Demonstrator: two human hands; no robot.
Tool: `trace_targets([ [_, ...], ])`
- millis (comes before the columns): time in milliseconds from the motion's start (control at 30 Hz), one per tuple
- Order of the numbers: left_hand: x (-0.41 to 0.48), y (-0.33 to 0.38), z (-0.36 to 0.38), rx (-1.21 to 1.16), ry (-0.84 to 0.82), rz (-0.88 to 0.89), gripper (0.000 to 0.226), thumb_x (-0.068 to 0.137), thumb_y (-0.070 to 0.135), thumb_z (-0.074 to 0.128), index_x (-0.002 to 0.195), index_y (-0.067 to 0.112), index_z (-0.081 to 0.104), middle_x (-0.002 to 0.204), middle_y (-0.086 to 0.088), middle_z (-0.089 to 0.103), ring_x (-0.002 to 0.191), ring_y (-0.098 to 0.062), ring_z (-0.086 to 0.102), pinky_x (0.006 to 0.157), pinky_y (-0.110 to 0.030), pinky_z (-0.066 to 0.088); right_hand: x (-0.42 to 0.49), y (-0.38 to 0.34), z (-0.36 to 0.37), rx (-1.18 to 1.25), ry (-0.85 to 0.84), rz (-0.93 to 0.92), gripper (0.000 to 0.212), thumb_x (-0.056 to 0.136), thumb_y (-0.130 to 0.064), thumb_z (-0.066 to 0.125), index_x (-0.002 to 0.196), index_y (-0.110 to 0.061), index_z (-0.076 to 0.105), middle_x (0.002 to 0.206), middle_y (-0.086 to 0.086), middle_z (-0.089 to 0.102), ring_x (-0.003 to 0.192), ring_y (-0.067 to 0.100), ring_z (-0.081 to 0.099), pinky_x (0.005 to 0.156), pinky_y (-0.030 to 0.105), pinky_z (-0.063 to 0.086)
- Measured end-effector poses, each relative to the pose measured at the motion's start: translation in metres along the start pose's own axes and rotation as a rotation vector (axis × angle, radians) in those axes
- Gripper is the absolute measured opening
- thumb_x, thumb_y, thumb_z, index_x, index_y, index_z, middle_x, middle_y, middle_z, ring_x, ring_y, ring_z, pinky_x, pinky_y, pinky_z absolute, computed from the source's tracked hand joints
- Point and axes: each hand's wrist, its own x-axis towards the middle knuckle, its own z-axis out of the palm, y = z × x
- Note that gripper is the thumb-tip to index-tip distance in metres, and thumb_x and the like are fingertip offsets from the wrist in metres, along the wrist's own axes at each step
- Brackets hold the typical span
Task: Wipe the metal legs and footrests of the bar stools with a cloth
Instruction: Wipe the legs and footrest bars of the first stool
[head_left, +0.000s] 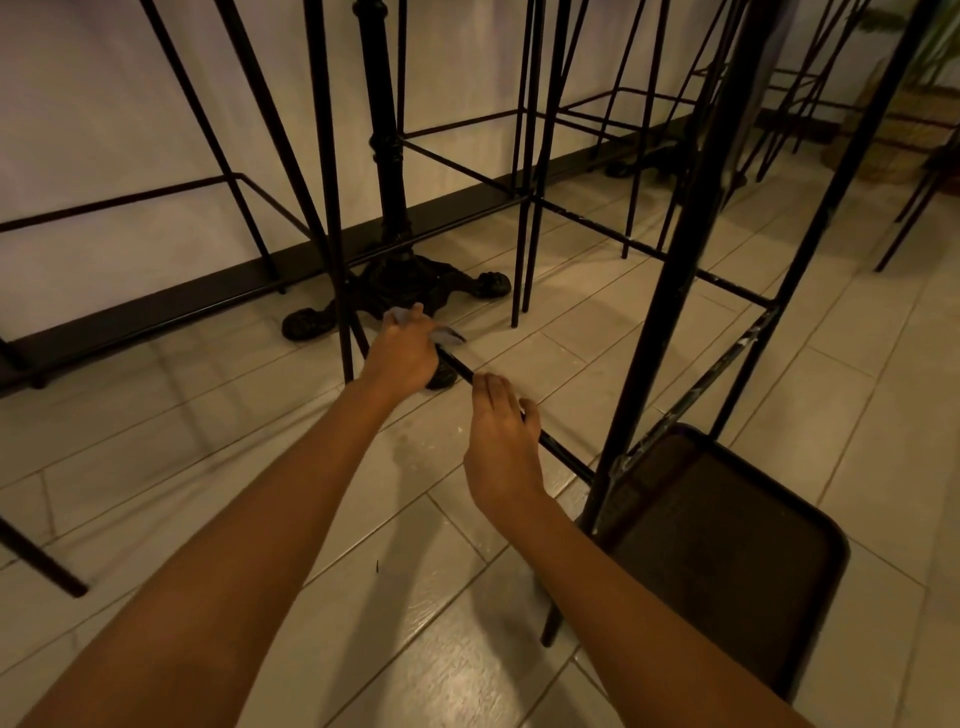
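Left hand (402, 351) grips cloth (447, 335) on footrest (556, 447); right hand (501, 441) apparently grasps it.

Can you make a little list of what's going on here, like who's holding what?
place: pale tiled floor under black metal bar stools
left hand: shut on small grey cloth, pressed on thin black footrest bar
right hand: resting on the same bar, nearer the stool's leg
nearby: ornate black cast-iron table base; dark rectangular tray on the floor
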Motion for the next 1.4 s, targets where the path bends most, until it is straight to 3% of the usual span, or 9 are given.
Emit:
trace_targets([
  [100,-0.01,0.005,0.006,0.029,0.025,0.061,0.046,0.092,0.0,0.038,0.137,0.009,0.041,0.154,-0.013,0.021,0.141,-0.032,0.019,0.117,-0.039,0.019,0.0,0.001,-0.001,-0.016,-0.01,-0.003,0.069,0.081,0.003,0.05,0.143,-0.003,0.019,0.151,0.012,0.024,0.141,0.021,0.018,0.114,0.042,0.014],
  [233,-0.026,0.013,0.011,-0.092,0.049,0.07,0.045,0.091,-0.003,0.038,0.134,0.009,0.047,0.147,-0.018,0.031,0.136,-0.032,0.031,0.11,-0.039,0.035,0.0,-0.001,-0.002,-0.018,-0.019,0.002,0.07,0.081,0.003,0.05,0.143,-0.005,0.018,0.152,0.01,0.022,0.142,0.019,0.016,0.115,0.041,0.012],
  [367,-0.028,0.014,0.007,-0.096,0.026,0.09,0.045,0.09,-0.003,0.04,0.129,0.014,0.053,0.141,-0.019,0.042,0.124,-0.033,0.047,0.103,-0.036,0.041,-0.001,-0.001,-0.001,-0.004,0.005,0.007,0.067,0.081,0.004,0.05,0.142,-0.004,0.022,0.15,0.012,0.026,0.141,0.021,0.02,0.114,0.041,0.014],
  [533,-0.011,0.005,0.004,-0.11,-0.013,0.04,0.046,0.089,-0.008,0.039,0.131,0.008,0.05,0.146,-0.018,0.035,0.132,-0.032,0.039,0.112,-0.034,0.033,-0.001,0.0,-0.002,-0.02,0.002,-0.011,0.068,0.081,0.003,0.05,0.142,-0.003,0.021,0.151,0.013,0.025,0.141,0.022,0.02,0.114,0.041,0.015],
  [667,-0.012,0.004,0.007,-0.152,-0.03,0.021,0.042,0.09,-0.008,0.039,0.129,0.005,0.051,0.142,-0.019,0.039,0.131,-0.032,0.04,0.112,-0.034,0.032,-0.001,0.001,0.0,-0.02,0.013,-0.007,0.068,0.081,0.004,0.049,0.142,-0.004,0.021,0.151,0.012,0.024,0.141,0.021,0.019,0.114,0.041,0.014],
  [733,-0.016,0.005,0.009,-0.206,-0.031,0.043,0.039,0.088,-0.011,0.041,0.12,0.006,0.057,0.136,-0.022,0.045,0.128,-0.036,0.044,0.11,-0.038,0.035,-0.001,0.0,0.001,-0.014,0.031,-0.004,0.067,0.08,0.005,0.048,0.142,-0.003,0.023,0.15,0.013,0.027,0.141,0.022,0.021,0.114,0.041,0.015],
  [967,-0.037,0.014,0.012,-0.093,0.089,0.202,0.043,0.087,-0.007,0.043,0.125,0.007,0.057,0.131,-0.015,0.055,0.115,-0.03,0.056,0.097,-0.032,0.047,-0.001,-0.001,0.003,0.0,0.058,0.001,0.068,0.078,0.007,0.05,0.141,-0.001,0.025,0.149,0.016,0.03,0.14,0.025,0.025,0.113,0.042,0.017],
  [1200,-0.031,0.014,0.005,-0.144,0.009,0.1,0.043,0.09,-0.007,0.039,0.127,0.007,0.055,0.136,-0.014,0.05,0.125,-0.028,0.048,0.102,-0.025,0.035,0.0,0.002,0.0,-0.037,-0.01,-0.011,0.07,0.082,0.002,0.047,0.144,-0.005,0.015,0.153,0.011,0.02,0.142,0.02,0.014,0.114,0.039,0.011],
  [1400,-0.044,0.019,0.005,-0.168,0.027,0.155,0.042,0.091,-0.007,0.037,0.127,0.005,0.054,0.133,-0.012,0.054,0.12,-0.027,0.053,0.097,-0.023,0.04,0.001,0.002,-0.003,0.013,-0.017,-0.006,0.071,0.08,0.005,0.049,0.143,-0.004,0.018,0.151,0.012,0.025,0.14,0.021,0.021,0.114,0.039,0.015],
])
